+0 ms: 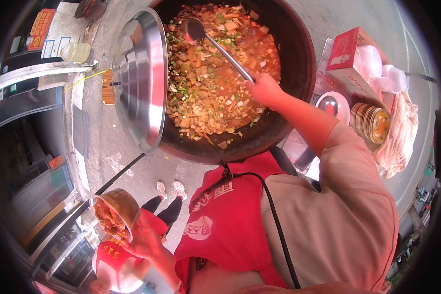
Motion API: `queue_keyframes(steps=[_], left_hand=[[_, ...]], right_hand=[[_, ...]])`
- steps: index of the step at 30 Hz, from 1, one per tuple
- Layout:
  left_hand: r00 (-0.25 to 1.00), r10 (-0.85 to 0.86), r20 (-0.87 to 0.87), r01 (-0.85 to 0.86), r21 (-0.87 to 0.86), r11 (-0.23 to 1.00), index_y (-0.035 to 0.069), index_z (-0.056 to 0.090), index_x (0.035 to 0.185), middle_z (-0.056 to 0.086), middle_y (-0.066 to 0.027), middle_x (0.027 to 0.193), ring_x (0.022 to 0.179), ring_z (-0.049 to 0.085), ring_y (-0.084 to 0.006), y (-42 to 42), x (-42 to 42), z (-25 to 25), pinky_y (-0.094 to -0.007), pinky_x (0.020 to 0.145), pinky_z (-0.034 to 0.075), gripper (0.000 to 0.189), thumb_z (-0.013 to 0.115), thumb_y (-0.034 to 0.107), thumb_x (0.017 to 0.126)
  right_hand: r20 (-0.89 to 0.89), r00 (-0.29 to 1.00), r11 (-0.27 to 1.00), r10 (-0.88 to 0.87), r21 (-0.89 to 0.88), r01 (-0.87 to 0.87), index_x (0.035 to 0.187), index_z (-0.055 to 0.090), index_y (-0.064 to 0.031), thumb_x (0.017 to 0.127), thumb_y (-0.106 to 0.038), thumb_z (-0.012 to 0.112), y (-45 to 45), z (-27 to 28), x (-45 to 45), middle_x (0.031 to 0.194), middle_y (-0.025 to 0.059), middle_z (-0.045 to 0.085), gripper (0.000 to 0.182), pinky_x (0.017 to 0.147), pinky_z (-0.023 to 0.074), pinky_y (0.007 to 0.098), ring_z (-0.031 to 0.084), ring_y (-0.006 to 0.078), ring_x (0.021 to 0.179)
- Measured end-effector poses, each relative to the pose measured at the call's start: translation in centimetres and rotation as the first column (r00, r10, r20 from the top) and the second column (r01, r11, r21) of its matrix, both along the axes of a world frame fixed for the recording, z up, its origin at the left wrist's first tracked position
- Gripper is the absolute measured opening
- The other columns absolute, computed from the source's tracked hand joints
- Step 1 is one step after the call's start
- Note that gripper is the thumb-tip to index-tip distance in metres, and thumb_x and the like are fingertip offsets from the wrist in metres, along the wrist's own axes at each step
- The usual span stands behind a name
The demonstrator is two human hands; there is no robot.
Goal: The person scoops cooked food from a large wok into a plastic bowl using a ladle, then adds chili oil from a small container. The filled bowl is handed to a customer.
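Observation:
My right hand (264, 92) grips the handle of a metal ladle (228, 55), whose bowl rests on the food in a large dark wok (297, 44). Diced vegetables, chopped green onion and reddish broth make up the stew (213, 92). At the lower left, my left hand (143, 235) holds up a round plastic bowl (126, 205), tilted so its opening faces left. Reddish-brown chunks of food (110, 218) fill that bowl. A shiny domed metal lid (139, 81) stands on edge against the wok's left side.
A co-worker in a red apron (114, 251) stands at lower left. On the right, a table carries a cardboard box (352, 73) with plastic-wrapped items, stacked dishes (371, 121), a white basin (343, 104) and a cloth (398, 136). A plastic jug (76, 52) sits upper left.

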State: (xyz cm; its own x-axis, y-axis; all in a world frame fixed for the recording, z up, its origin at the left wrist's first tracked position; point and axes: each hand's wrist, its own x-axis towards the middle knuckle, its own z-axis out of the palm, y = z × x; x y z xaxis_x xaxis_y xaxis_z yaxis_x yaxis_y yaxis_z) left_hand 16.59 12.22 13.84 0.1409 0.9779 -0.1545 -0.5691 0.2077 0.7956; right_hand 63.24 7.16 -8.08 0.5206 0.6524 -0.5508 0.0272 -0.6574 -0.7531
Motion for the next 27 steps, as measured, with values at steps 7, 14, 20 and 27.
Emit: queue_keyframes(steps=[7,14,20,27], left_hand=[[0.997,0.036,0.07,-0.034,-0.026,0.999,-0.003,0.027,0.148,0.03,-0.0236,0.152,0.141,0.029,-0.0429,-0.1,1.0,-1.2,-0.0576,0.118,0.024,0.081,0.069,0.024,0.085],[0.999,0.023,0.04,-0.021,-0.034,0.999,0.003,0.017,0.153,0.023,-0.0215,0.156,0.144,0.022,-0.0428,0.3,1.7,-1.2,-0.0598,0.118,0.022,0.09,0.07,0.024,0.083],[0.999,-0.03,0.034,0.03,-0.013,0.999,0.004,0.023,0.151,0.026,-0.0209,0.155,0.143,0.026,-0.042,0.2,2.0,-1.3,-0.059,0.117,0.025,0.083,0.069,0.024,0.084],[0.998,0.056,-0.039,-0.056,0.006,0.998,0.005,0.017,0.153,0.024,-0.0192,0.156,0.143,0.026,-0.042,-1.7,1.3,-1.0,-0.0595,0.116,0.027,0.092,0.07,0.028,0.082]], right_hand=[[0.096,0.993,0.998,0.065,-0.007,-0.064,0.099,0.068,-0.0004,0.089,-0.024,0.059,-5.7,-0.8,-3.0,0.081,0.0227,0.067,0.027,0.074,0.051,0.0433,0.067,0.0371,0.079],[0.032,0.987,0.983,0.16,-0.101,-0.156,0.104,0.067,-0.0001,0.091,-0.023,0.059,-6.3,-1.0,-3.1,0.083,0.0237,0.067,0.028,0.075,0.0504,0.0446,0.066,0.0392,0.081],[0.067,0.982,0.983,0.178,-0.05,-0.175,0.101,0.068,0.0004,0.092,-0.025,0.059,-5.6,-2.2,-3.1,0.075,0.0196,0.065,0.029,0.07,0.0501,0.043,0.065,0.0332,0.07],[-0.108,0.968,0.967,0.225,-0.098,-0.235,0.1,0.068,0.0001,0.093,-0.028,0.058,-7.9,-2.8,-3.8,0.072,0.0116,0.063,0.03,0.061,0.0503,0.0383,0.062,0.0217,0.063]])
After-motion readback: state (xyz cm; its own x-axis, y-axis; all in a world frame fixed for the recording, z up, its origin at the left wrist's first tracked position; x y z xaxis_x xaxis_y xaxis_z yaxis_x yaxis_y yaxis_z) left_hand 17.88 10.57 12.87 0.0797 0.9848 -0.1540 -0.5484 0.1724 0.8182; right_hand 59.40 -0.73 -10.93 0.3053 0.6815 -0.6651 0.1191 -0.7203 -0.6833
